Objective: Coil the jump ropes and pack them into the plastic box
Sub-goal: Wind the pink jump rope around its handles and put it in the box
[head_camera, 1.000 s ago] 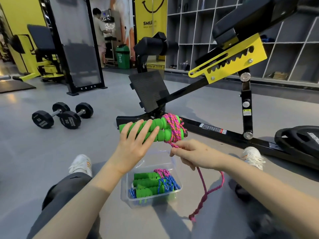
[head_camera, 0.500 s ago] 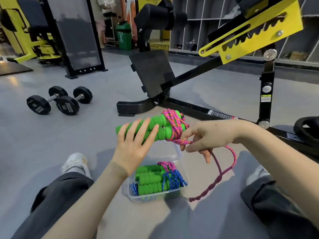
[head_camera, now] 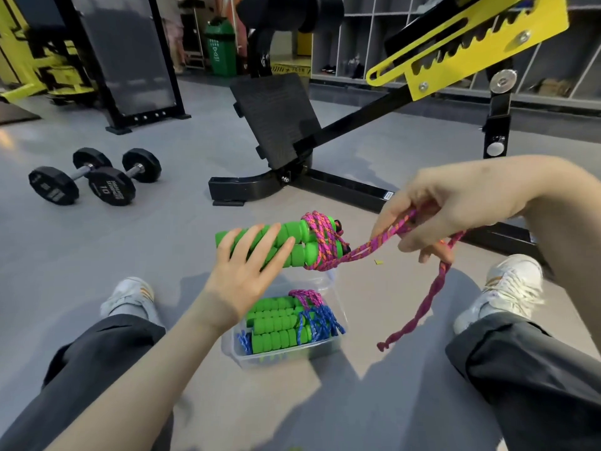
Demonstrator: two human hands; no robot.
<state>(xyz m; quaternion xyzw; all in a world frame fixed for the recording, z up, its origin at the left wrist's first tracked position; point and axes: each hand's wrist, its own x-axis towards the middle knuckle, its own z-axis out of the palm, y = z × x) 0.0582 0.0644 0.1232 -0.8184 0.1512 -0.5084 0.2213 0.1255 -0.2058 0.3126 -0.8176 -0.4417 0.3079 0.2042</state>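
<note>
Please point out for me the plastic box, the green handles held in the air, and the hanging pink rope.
plastic box (head_camera: 260, 361), head view, on its clear front wall.
green handles (head_camera: 294, 230), head view, on the upper handle's bare end.
pink rope (head_camera: 424, 309), head view, on its hanging tail.

A smooth grey gym floor carries everything. A clear plastic box sits on it between the person's two white shoes, the left and the right. A small yellow scrap lies beyond the box, to its right. Farther out, the black foot of a workout bench rests flat, and a long base bar runs from it to the right. Two black dumbbells lie side by side, well to the left. Behind them stand a black framed panel and a yellow machine. A green bin stands at the back.
</note>
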